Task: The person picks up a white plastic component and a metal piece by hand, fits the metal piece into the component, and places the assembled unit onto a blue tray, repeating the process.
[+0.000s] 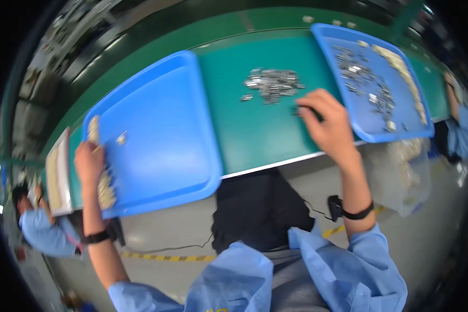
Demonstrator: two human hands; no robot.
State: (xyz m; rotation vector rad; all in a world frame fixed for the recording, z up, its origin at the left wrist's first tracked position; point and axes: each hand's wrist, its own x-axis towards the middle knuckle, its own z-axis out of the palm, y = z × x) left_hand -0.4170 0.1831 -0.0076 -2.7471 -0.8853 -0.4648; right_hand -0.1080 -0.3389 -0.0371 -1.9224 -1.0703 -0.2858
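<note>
My left hand [90, 164] rests on a row of small pale parts [105, 187] lined along the left side of a blue tray [166, 135]; its fingers are curled over them. One loose metal piece [121, 138] lies nearby on that tray. My right hand [327, 125] reaches onto the green table [255, 130], fingertips pinching a small dark part beside a pile of small silver metal parts [271, 85]. A second blue tray [369, 119] at the right holds more metal parts [361, 73] and a row of pale parts [403, 70].
A clear plastic bag [405, 171] with pale parts hangs below the right tray. A person in a blue coat [41, 229] is at the lower left; another sleeve [465, 122] shows at the right edge. Yellow-black floor tape [166, 257] runs below the table.
</note>
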